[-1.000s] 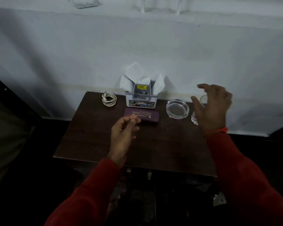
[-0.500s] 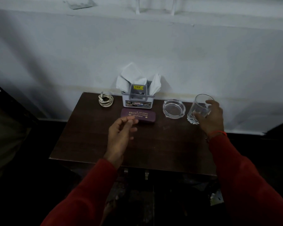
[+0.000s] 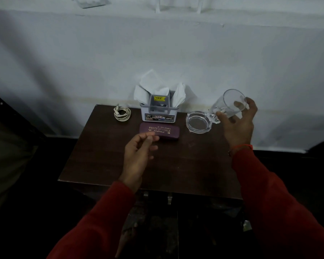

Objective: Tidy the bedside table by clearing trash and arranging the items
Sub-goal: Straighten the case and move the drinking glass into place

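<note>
Your right hand (image 3: 238, 126) grips the clear drinking glass (image 3: 227, 106), tilted, at the frame's right.

Fingers wrap it, thumb at its base, just beside the round glass ashtray (image 3: 198, 122) on the dark wooden table (image 3: 176, 165). Your left hand (image 3: 138, 154), fingers loosely curled and empty, hovers centre frame near the maroon spectacle case (image 3: 160, 130).

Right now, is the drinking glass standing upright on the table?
No, the right hand holds the drinking glass tilted, lifted off the table beside the ashtray.
</note>
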`<action>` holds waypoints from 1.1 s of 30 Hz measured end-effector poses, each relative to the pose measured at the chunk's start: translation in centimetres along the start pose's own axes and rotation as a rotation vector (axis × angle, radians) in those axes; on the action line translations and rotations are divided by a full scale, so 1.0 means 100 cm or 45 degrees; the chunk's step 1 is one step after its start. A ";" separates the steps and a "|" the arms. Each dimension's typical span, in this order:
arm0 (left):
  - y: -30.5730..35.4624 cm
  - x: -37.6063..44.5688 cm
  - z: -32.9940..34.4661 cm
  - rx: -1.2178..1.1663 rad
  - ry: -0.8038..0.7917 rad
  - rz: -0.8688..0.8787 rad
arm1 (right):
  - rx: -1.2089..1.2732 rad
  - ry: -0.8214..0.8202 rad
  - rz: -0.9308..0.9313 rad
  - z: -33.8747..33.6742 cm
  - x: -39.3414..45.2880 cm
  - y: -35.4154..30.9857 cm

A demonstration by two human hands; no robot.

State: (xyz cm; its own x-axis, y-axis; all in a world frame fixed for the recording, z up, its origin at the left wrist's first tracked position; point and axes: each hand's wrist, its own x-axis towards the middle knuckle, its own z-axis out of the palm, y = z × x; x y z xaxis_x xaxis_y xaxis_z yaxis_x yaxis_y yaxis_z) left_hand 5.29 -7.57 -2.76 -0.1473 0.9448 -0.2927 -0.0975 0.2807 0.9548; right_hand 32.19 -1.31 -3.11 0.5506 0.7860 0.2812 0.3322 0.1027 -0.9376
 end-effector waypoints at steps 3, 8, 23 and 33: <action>-0.001 0.000 -0.001 0.003 0.000 0.011 | 0.063 -0.027 0.031 0.009 -0.001 -0.001; -0.001 0.002 -0.004 -0.010 0.009 0.013 | -0.018 -0.145 0.019 0.025 -0.004 0.003; -0.005 0.007 -0.011 -0.003 -0.007 0.006 | -0.248 -0.251 -0.025 0.054 0.002 0.031; -0.005 0.005 -0.009 -0.007 -0.019 0.031 | -0.288 -0.304 -0.028 0.048 0.003 0.034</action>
State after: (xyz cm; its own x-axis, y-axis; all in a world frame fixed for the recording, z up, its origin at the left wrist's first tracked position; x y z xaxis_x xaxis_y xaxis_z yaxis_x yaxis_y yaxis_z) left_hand 4.38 -7.36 -3.39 -0.1352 0.9536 -0.2689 -0.0998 0.2569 0.9613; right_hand 29.78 2.18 -7.21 0.3552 0.9085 0.2202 0.5185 0.0045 -0.8551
